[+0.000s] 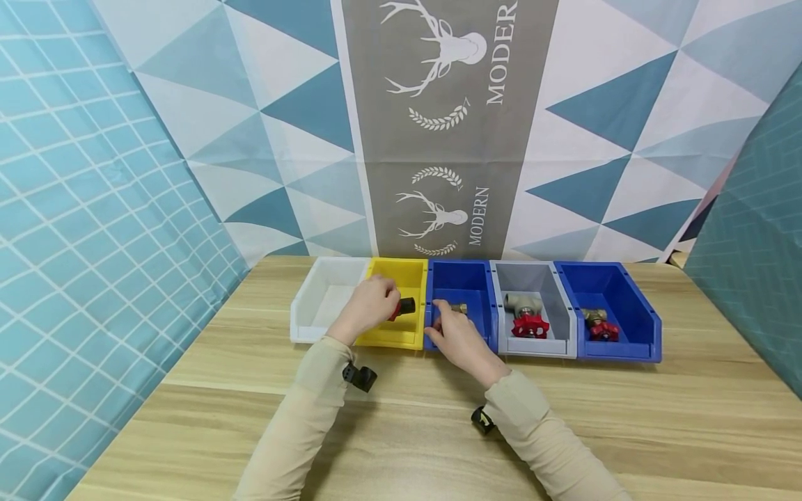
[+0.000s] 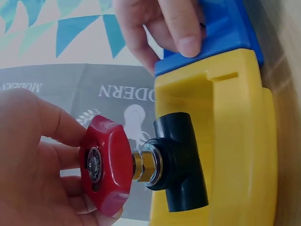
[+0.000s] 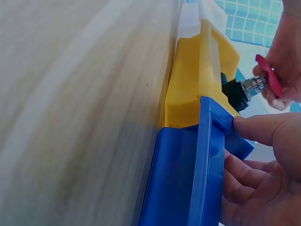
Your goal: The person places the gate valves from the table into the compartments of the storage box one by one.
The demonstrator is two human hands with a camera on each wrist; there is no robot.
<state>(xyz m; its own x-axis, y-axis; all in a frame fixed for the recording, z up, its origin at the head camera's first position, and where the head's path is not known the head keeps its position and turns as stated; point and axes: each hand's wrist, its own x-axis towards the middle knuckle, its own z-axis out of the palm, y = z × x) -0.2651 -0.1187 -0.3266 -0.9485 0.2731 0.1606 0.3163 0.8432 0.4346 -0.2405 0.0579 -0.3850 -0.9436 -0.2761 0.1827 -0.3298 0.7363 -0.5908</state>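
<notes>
My left hand [image 1: 374,306] is over the yellow bin [image 1: 376,339]. Its fingers hold a valve [image 2: 178,160] by the red handwheel. The valve's black tee-shaped body points away from the palm, joined to the wheel by a brass and silver neck. My right hand [image 1: 462,341] is at the left side of the middle blue bin [image 3: 207,179], thumb and forefinger spread apart. In the right wrist view its thumb touches the bin's rim and the other fingers are loosely bent inside. Beyond that hand a brass piece [image 1: 461,307] partly shows in the blue bin.
A white bin [image 1: 301,332] stands at the row's left end. Right of the middle, a grey bin [image 1: 567,348] holds a grey valve with a red wheel [image 1: 530,327]. The far-right blue bin [image 1: 651,351] holds a brass valve with a red wheel [image 1: 604,331]. Wooden tabletop [image 1: 401,445] lies in front.
</notes>
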